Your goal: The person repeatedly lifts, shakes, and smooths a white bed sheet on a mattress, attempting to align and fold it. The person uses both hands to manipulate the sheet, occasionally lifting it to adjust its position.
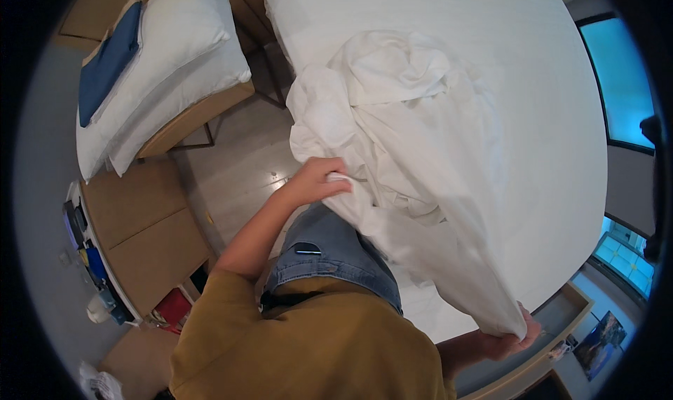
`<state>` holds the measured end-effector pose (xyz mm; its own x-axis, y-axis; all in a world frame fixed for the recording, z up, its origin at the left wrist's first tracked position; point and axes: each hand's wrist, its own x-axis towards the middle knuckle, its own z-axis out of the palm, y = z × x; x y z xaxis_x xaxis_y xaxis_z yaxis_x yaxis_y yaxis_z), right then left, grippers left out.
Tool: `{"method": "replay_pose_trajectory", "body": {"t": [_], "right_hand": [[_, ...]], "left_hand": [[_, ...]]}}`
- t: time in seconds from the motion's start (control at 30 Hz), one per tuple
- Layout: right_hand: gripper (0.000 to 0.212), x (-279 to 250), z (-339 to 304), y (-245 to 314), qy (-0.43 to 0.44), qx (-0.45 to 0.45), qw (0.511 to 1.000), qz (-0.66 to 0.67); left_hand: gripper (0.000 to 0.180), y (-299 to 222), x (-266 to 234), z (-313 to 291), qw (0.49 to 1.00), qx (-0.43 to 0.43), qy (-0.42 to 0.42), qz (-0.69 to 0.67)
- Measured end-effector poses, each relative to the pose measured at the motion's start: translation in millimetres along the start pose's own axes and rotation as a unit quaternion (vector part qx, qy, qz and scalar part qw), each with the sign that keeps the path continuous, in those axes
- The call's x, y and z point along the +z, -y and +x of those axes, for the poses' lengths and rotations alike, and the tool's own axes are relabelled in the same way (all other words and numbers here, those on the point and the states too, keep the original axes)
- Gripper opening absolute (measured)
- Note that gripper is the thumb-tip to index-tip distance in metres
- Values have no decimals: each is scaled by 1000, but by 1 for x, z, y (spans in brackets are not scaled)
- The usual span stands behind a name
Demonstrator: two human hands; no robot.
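A bunched white sheet (449, 161), perhaps a duvet cover, lies in a heap on the near part of the bed. My left hand (317, 181) is closed on one edge of it, close to my jeans at the bed's left side. Out to the lower right, my right hand (515, 338) grips another corner, and the cloth stretches taut between the two hands. Deep folds fill the middle of the heap. Under it, the mattress (554, 84) has a smooth white covering. Some fingers of my right hand are hidden by the fabric.
White pillows (168, 56) and a blue cushion (111, 63) are stacked on a seat at the far left. A brown cabinet (140, 225) with small items beside it stands at left. A wooden bed-end board (526, 372) curves along the lower right. Grey tiled floor (238, 147) shows between.
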<state>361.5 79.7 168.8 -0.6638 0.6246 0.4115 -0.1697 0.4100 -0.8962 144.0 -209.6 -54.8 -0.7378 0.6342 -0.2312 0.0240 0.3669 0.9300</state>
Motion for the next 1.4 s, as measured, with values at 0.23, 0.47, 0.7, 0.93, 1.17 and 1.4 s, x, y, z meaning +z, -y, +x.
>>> {"method": "replay_pose_trajectory", "body": {"t": [0.23, 0.47, 0.7, 0.93, 1.17, 1.4], "right_hand": [[16, 38, 0, -3, 169, 14, 985, -18], [20, 52, 9, 0, 126, 16, 992, 3], [29, 28, 2, -4, 59, -37, 996, 50], [41, -2, 11, -7, 143, -84, 985, 41], [33, 4, -3, -4, -12, -78, 996, -49], [30, -26, 8, -9, 93, -96, 990, -40]], "left_hand": [[33, 103, 2, -27, 885, 19, -452, 108], [62, 144, -13, 66, 728, -93, -348, -583], [54, 50, -18, 52, 769, -69, -79, -631], [43, -31, 65, 15, 939, 49, 341, -7], [40, 79, 105, -6, 939, 6, 306, 157], [28, 54, 73, -55, 935, 118, 9, 333]]}}
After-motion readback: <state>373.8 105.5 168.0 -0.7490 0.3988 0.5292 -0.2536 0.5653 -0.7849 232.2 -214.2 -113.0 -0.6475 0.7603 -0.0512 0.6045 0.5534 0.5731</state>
